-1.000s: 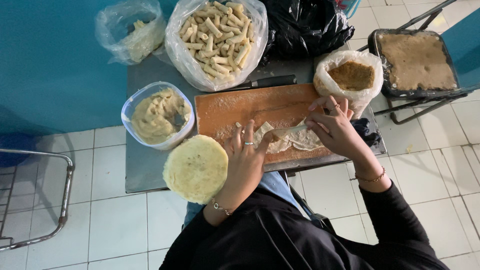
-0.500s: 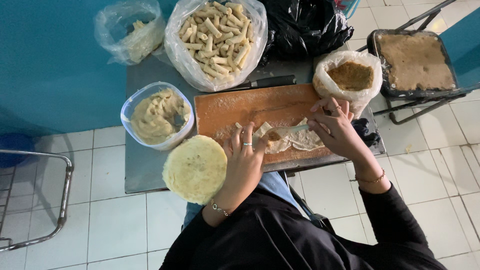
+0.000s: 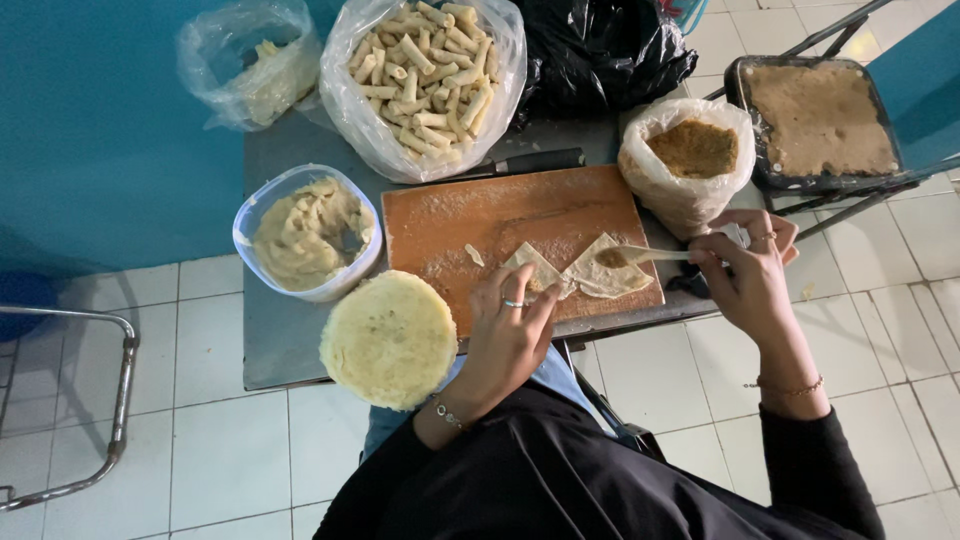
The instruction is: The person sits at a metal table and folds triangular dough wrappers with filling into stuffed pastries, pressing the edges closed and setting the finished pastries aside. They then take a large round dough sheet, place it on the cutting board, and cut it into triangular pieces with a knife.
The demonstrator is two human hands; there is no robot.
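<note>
A thin pale wrapper (image 3: 600,275) is lying flat on the near right part of an orange-brown cutting board (image 3: 500,215), and a second, partly folded wrapper (image 3: 538,268) is lying just beside it to the left. The right hand (image 3: 750,270) is holding a pale spoon (image 3: 650,254) in a narrow grip, its bowl resting on the flat wrapper with a dab of brown filling. The left hand (image 3: 510,335) is pressing its fingertips (image 3: 545,295) on the folded wrapper, the grip loose and holding nothing.

The board is sitting on a grey metal counter (image 3: 285,345). A round stack of pale wrappers (image 3: 388,338) is overhanging the counter's near edge, left of the left hand. Behind it a clear tub (image 3: 306,232) is holding beige paste. At the board's right end a clear plastic bag (image 3: 690,160) is standing open, filled with brown crumbly filling. Behind the board a black-handled knife (image 3: 530,160) is lying along its far edge. A large clear bag (image 3: 425,75) of pale finished rolls is standing at the back of the counter, a smaller clear bag (image 3: 250,65) with a few pale pieces is sitting to its left, and a black plastic bag (image 3: 600,45) is slumping to its right. Off the counter, to the right, a dark tray (image 3: 815,115) of brown mixture is resting on a chair frame over the white tiled floor (image 3: 200,440).
</note>
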